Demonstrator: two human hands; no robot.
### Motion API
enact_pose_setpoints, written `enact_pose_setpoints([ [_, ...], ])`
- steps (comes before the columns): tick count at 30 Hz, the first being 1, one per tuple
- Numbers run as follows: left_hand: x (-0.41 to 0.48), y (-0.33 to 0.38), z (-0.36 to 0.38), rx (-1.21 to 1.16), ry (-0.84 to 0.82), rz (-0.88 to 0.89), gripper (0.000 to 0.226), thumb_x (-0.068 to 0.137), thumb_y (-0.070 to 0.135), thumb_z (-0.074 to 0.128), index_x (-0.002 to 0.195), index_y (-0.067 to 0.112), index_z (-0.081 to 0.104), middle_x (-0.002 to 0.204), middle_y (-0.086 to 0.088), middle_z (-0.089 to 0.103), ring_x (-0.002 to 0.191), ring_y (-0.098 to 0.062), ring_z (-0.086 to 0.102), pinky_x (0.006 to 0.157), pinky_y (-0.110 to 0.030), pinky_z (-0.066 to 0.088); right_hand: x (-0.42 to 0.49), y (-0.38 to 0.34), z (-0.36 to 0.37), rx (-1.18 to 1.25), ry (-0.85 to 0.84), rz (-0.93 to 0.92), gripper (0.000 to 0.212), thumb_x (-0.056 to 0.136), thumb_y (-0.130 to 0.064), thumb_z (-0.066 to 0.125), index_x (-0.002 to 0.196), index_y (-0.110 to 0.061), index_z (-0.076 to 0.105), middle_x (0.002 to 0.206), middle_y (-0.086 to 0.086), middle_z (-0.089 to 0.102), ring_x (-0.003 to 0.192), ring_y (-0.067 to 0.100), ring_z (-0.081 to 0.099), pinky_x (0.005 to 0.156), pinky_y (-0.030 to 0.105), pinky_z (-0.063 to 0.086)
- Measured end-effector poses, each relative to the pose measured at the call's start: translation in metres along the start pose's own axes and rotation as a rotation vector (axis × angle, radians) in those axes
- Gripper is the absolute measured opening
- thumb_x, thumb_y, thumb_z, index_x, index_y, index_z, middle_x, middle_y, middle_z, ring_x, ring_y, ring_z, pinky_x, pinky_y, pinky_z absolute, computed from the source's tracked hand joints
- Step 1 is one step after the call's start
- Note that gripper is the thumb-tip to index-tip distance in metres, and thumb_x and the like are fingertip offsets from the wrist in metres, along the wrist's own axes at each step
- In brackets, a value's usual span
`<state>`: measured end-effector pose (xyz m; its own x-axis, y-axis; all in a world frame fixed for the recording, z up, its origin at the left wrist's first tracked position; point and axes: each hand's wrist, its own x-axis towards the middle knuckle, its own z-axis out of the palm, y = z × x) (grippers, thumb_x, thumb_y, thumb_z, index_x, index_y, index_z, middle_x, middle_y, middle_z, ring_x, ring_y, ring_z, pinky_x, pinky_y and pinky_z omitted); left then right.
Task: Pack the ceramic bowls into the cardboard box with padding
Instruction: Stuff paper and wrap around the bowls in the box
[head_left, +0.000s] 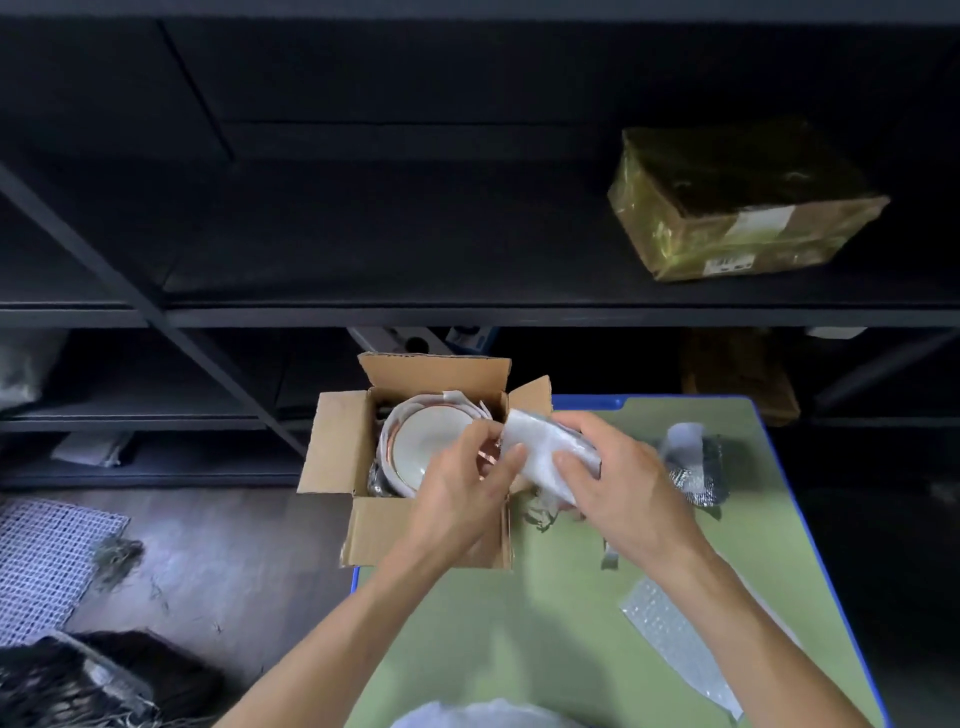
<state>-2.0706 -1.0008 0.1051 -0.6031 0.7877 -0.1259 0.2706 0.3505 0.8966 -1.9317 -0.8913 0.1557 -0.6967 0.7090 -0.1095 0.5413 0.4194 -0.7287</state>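
Observation:
An open cardboard box (337, 447) stands at the far left corner of the green table (519, 623). Inside it lies a pale ceramic bowl (426, 436) with a copper-coloured rim, ringed by white foam padding (410, 408). Over the box's right edge, my left hand (462, 488) and my right hand (618, 483) both grip a white foam-wrapped bundle (540, 441). What the wrap holds is hidden.
A bubble wrap sheet (670, 639) lies on the table's right side, with crumpled foam and silvery padding (696, 462) behind it. Dark shelving rises behind the table, holding a taped parcel (743, 208). A mesh mat (47, 566) lies on the floor at left.

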Motion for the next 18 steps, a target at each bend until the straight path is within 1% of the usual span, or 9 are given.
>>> enact_pose_setpoints([
  [1,0.005,-0.006,-0.004,0.082,0.024,0.026,0.011,0.095,0.042,0.058,0.100,0.034,0.061,0.089,0.015,0.066,0.082,-0.002,0.060,0.072,-0.019,0.049,0.004,-0.004,0.001,-0.060,0.015,-0.008,0.035,0.091,-0.022,0.053,0.122,-0.039,0.056,0.089,-0.010,0.070,0.081,0.017,0.069,0.077,0.036,0.054],
  [3,0.017,-0.019,-0.011,0.209,0.050,0.060,0.018,0.095,0.040,0.056,0.110,0.031,0.063,0.100,0.014,0.064,0.092,-0.002,0.057,0.081,-0.024,0.049,0.012,-0.011,0.000,-0.180,0.053,-0.017,0.038,0.092,-0.019,0.052,0.127,-0.034,0.053,0.091,-0.002,0.067,0.086,0.024,0.067,0.076,0.035,0.047],
  [5,0.027,-0.029,-0.013,0.299,0.015,0.086,0.027,0.093,0.039,0.058,0.119,0.032,0.061,0.109,0.005,0.062,0.102,-0.012,0.056,0.089,-0.031,0.048,0.020,-0.017,0.002,-0.260,0.084,-0.027,0.039,0.091,-0.015,0.051,0.126,-0.031,0.051,0.085,-0.002,0.059,0.088,0.027,0.063,0.068,0.033,0.033],
  [7,0.034,-0.036,-0.009,0.377,-0.037,0.119,0.033,0.090,0.039,0.059,0.123,0.035,0.058,0.103,-0.001,0.058,0.100,-0.019,0.055,0.087,-0.035,0.050,0.028,-0.025,0.008,-0.314,0.092,-0.042,0.037,0.089,-0.013,0.052,0.123,-0.028,0.052,0.086,-0.001,0.058,0.091,0.029,0.059,0.064,0.032,0.024],
  [8,0.037,-0.037,-0.007,0.404,-0.053,0.129,0.036,0.090,0.039,0.059,0.126,0.036,0.056,0.100,-0.003,0.056,0.097,-0.021,0.055,0.083,-0.036,0.051,0.032,-0.029,0.012,-0.345,0.081,-0.042,0.036,0.089,-0.012,0.053,0.122,-0.027,0.053,0.093,0.002,0.062,0.095,0.030,0.058,0.066,0.034,0.027],
  [10,0.042,-0.037,-0.005,0.415,-0.052,0.153,0.042,0.089,0.032,0.058,0.130,0.037,0.049,0.098,-0.004,0.055,0.092,-0.024,0.056,0.075,-0.037,0.052,0.038,-0.035,0.022,-0.406,0.023,-0.009,0.038,0.090,-0.012,0.053,0.125,-0.025,0.056,0.110,0.004,0.065,0.104,0.029,0.058,0.076,0.037,0.039],
  [12,0.048,-0.036,-0.006,0.379,-0.029,0.172,0.049,0.084,0.018,0.057,0.126,0.036,0.041,0.094,-0.004,0.053,0.083,-0.027,0.057,0.065,-0.040,0.052,0.043,-0.040,0.030,-0.442,-0.016,0.028,0.037,0.090,-0.012,0.051,0.125,-0.022,0.056,0.115,0.005,0.066,0.109,0.030,0.059,0.085,0.038,0.047],
  [14,0.051,-0.037,-0.008,0.375,-0.031,0.167,0.053,0.079,0.011,0.053,0.124,0.036,0.037,0.092,-0.005,0.053,0.073,-0.030,0.057,0.058,-0.045,0.052,0.048,-0.044,0.035,-0.475,-0.025,0.058,0.032,0.089,-0.013,0.049,0.119,-0.019,0.058,0.113,0.006,0.067,0.109,0.033,0.060,0.088,0.042,0.049],
  [18,0.049,-0.042,-0.005,0.404,-0.118,0.195,0.046,0.089,0.028,0.051,0.132,0.036,0.039,0.099,-0.004,0.062,0.082,-0.029,0.062,0.066,-0.044,0.053,0.054,-0.056,0.040,-0.567,-0.083,0.076,0.034,0.090,-0.012,0.047,0.120,-0.019,0.063,0.118,0.009,0.064,0.110,0.032,0.060,0.089,0.041,0.050],
])
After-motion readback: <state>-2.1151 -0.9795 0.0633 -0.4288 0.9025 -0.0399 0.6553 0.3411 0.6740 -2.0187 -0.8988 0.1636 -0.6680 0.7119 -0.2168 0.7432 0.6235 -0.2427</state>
